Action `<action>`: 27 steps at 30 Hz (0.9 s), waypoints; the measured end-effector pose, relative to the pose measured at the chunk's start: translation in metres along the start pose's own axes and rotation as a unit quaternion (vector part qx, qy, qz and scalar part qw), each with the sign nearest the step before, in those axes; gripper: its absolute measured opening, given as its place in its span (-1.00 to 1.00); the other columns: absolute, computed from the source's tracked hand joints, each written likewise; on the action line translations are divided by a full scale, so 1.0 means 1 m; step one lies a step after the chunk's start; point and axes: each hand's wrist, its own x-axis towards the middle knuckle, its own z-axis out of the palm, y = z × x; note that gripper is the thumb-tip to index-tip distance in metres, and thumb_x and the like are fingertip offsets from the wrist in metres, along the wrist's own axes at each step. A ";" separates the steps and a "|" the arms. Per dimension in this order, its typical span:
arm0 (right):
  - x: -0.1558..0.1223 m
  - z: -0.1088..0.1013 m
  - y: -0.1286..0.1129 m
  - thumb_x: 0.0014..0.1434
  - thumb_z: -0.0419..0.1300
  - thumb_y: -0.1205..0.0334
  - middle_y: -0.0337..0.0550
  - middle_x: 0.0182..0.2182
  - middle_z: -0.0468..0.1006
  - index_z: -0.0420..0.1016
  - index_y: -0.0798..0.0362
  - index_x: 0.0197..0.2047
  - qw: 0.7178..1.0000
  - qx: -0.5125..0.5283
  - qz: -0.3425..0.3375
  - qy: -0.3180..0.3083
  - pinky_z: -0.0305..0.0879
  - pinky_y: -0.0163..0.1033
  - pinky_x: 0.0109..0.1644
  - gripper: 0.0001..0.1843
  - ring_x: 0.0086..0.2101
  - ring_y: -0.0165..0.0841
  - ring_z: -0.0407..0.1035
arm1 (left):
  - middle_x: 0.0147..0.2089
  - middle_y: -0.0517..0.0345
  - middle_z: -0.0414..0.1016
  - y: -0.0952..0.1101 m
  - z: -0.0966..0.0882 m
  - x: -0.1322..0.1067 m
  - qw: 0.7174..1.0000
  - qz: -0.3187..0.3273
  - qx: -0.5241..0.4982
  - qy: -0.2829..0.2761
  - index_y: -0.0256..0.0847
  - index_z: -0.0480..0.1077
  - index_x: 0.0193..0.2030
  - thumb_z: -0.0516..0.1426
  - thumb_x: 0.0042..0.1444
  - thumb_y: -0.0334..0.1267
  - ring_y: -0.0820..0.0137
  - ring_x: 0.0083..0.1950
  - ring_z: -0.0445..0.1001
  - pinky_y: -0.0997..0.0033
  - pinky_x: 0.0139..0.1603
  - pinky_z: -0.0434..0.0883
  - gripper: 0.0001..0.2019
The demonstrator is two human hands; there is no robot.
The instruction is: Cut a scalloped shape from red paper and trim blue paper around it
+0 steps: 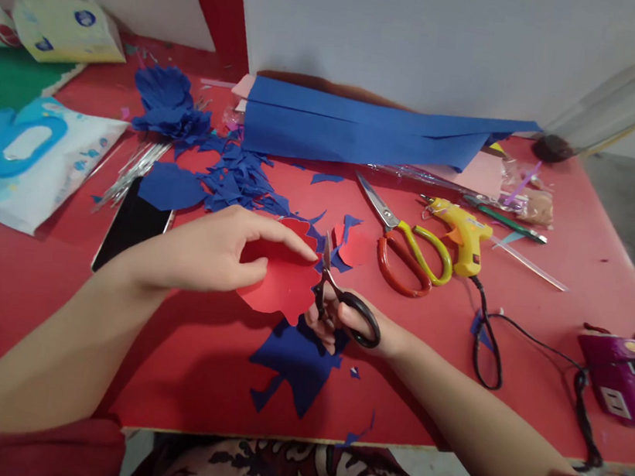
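Observation:
My left hand point(228, 250) pinches a red paper piece point(281, 288) with a wavy, petal-like edge, thumb and forefinger stretched along it. In my right hand point(333, 318) is a small pair of scissors point(362, 318) with black handles, fingers through the loops. Its blades point away from me and stand at the right edge of the red paper. Blue paper scraps point(298, 360) lie on the red table below the hands. Just past the blades rests a smaller red paper piece point(355, 244) with blue bits on it.
Large scissors point(409, 250) and a yellow glue gun point(467, 234) lie to the right, its cord running to a purple power strip point(621, 375). Behind are folded blue paper point(355, 130) and a blue paper flower point(165, 101). A phone point(134, 229) and wipes pack point(40, 162) sit left.

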 end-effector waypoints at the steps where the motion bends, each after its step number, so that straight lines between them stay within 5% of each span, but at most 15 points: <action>1: 0.000 0.000 0.000 0.03 0.09 -0.26 -0.34 -0.61 0.21 0.25 0.14 -0.41 1.000 0.000 -0.001 0.003 0.21 -0.42 -0.60 -0.46 -0.64 -0.56 0.16 | -0.09 0.34 0.53 0.000 0.000 0.000 1.000 0.001 0.002 -0.003 -0.05 0.44 -0.05 -0.05 -0.15 -0.54 0.48 -0.14 0.48 0.52 -0.04 0.34 -0.46; 27: 0.001 0.001 0.004 0.02 0.12 -0.24 -0.40 -0.72 0.12 0.18 0.10 -0.57 0.997 -0.021 -0.033 0.071 0.03 -0.42 -0.66 -0.46 -0.71 -0.58 0.03 | -0.07 0.37 0.52 -0.002 -0.003 0.000 1.000 0.013 0.012 -0.014 -0.04 0.45 -0.07 -0.04 -0.16 -0.57 0.49 -0.13 0.47 0.54 -0.05 0.33 -0.46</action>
